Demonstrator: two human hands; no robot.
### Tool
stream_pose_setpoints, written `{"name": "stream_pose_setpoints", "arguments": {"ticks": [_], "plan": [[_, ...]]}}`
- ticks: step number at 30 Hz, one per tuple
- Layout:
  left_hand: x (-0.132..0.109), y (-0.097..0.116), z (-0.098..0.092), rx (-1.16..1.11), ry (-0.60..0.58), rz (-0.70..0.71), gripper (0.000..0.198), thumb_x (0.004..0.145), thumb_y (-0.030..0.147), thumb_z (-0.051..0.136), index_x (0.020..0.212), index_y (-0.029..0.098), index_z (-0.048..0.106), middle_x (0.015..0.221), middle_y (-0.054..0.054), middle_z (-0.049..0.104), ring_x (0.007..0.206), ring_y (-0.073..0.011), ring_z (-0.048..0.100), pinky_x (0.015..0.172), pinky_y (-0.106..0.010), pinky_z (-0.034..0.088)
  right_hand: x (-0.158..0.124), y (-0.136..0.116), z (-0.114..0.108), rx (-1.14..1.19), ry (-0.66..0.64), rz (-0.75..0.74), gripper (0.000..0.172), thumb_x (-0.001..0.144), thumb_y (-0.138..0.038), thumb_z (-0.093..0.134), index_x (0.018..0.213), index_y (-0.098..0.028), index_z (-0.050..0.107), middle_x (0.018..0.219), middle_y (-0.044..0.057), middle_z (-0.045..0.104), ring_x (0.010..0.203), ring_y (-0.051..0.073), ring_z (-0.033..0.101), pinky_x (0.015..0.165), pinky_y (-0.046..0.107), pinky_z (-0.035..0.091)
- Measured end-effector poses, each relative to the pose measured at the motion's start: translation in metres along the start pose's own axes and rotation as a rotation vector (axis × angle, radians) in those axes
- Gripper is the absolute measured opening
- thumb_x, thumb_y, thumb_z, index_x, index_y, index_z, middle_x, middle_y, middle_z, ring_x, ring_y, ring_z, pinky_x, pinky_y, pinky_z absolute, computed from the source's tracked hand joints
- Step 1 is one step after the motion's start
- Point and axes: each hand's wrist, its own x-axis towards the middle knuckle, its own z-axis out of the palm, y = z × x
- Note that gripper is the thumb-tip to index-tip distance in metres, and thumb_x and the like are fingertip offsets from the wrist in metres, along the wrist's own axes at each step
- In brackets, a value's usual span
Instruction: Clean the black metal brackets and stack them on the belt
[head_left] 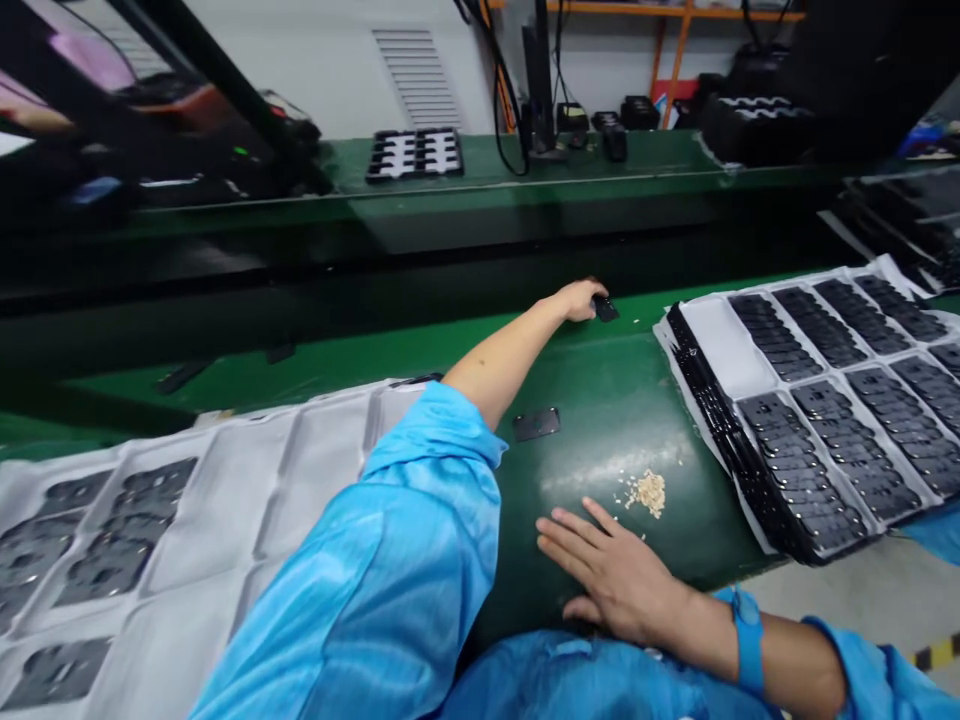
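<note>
My left hand (580, 299) reaches out to the far side of the green bench. Its fingers are closed on a small flat black plastic part (605, 309). Nearer to me, a second flat black part (537, 424) lies by itself on the bench, below my left forearm. My right hand (619, 575) rests near the front edge, palm down with the fingers spread and nothing held. Just beyond its fingertips sits a little heap of small beige bits (646, 493), with a few grains scattered around it.
On the right stands a stack of trays (724, 350) filled with rows of black parts. A white compartment tray (247, 500) at left holds some parts. Along the back runs a raised green shelf (480, 185) bearing a small black-and-white tray (415, 154) and cables.
</note>
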Motion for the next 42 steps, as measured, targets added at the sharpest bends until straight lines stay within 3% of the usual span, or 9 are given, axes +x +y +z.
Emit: {"name": "stream_pose_setpoints", "arguments": {"ticks": [4,7,15,19,24,27,32,38,42], "plan": [[0.000,0.005,0.005,0.001,0.000,0.015,0.058,0.080,0.009,0.068,0.137,0.016,0.071,0.136,-0.012,0.072,0.120,-0.0256,0.070,0.108,-0.032,0.052,-0.028,0.022,-0.006,-0.100,0.088,0.269,0.072,0.109,-0.042,0.060,0.169,-0.008,0.039,0.175,0.017,0.039,0.164,0.033,0.037,0.135,0.060,0.029],[0.002,0.011,0.010,0.000,0.012,0.030,0.061,0.080,0.010,0.068,0.141,0.016,0.069,0.135,-0.013,0.070,0.120,-0.0262,0.069,0.108,-0.033,0.052,-0.033,0.019,-0.008,-0.128,0.153,0.390,0.071,0.108,-0.034,0.060,0.170,-0.007,0.036,0.176,0.019,0.037,0.165,0.035,0.034,0.133,0.063,0.030],[-0.005,0.028,0.015,-0.032,-0.001,0.013,0.044,0.077,0.013,0.072,0.121,0.018,0.072,0.134,-0.011,0.063,0.120,-0.0272,0.065,0.107,-0.036,0.049,0.019,-0.034,0.023,0.033,0.009,-0.114,0.069,0.111,-0.049,0.055,0.167,-0.012,0.043,0.176,0.012,0.042,0.166,0.026,0.030,0.138,0.053,0.025],[-0.010,0.034,0.017,-0.071,0.016,-0.036,0.047,0.072,0.010,0.076,0.117,0.018,0.065,0.133,-0.012,0.063,0.114,-0.0278,0.064,0.101,-0.039,0.049,0.000,-0.012,0.016,0.014,0.029,-0.012,0.072,0.109,-0.049,0.059,0.167,-0.009,0.043,0.176,0.014,0.040,0.166,0.030,0.032,0.137,0.055,0.027],[-0.024,0.048,0.016,-0.126,0.100,-0.079,0.044,0.077,0.006,0.072,0.116,0.020,0.058,0.116,-0.009,0.069,0.101,-0.0268,0.066,0.092,-0.039,0.049,-0.042,0.012,-0.002,-0.086,0.135,0.262,0.069,0.108,-0.028,0.056,0.171,-0.009,0.035,0.176,0.017,0.038,0.164,0.033,0.036,0.135,0.059,0.029],[-0.036,0.056,0.007,-0.140,0.161,-0.093,0.040,0.080,0.003,0.068,0.115,0.020,0.059,0.118,-0.009,0.071,0.105,-0.0266,0.067,0.094,-0.038,0.049,-0.037,-0.004,0.004,-0.076,0.136,0.178,0.072,0.108,-0.025,0.055,0.174,-0.012,0.028,0.178,0.016,0.034,0.165,0.032,0.034,0.134,0.059,0.030],[-0.074,0.055,-0.028,-0.117,0.232,-0.094,0.025,0.087,0.005,0.064,0.108,0.017,0.065,0.125,-0.006,0.074,0.117,-0.0195,0.065,0.103,-0.029,0.046,-0.009,-0.023,0.020,0.059,-0.006,-0.176,0.075,0.109,-0.041,0.059,0.173,-0.015,0.031,0.176,0.014,0.040,0.165,0.030,0.036,0.135,0.057,0.029],[-0.160,0.039,-0.076,-0.096,0.261,-0.118,0.013,0.089,0.011,0.069,0.102,0.013,0.064,0.118,-0.003,0.071,0.120,-0.0251,0.065,0.107,-0.041,0.047,-0.025,0.025,0.003,0.022,0.048,-0.024,0.085,0.109,-0.046,0.056,0.177,-0.014,0.016,0.179,0.017,0.031,0.167,0.035,0.031,0.136,0.063,0.021],[-0.216,0.033,-0.082,-0.197,0.296,-0.216,0.014,0.091,0.015,0.068,0.104,0.013,0.064,0.116,-0.002,0.067,0.123,-0.0326,0.067,0.098,-0.048,0.049,0.004,0.002,0.003,0.002,0.030,-0.176,0.080,0.109,-0.043,0.058,0.174,-0.009,0.027,0.178,0.018,0.033,0.167,0.034,0.030,0.136,0.060,0.024]]}}
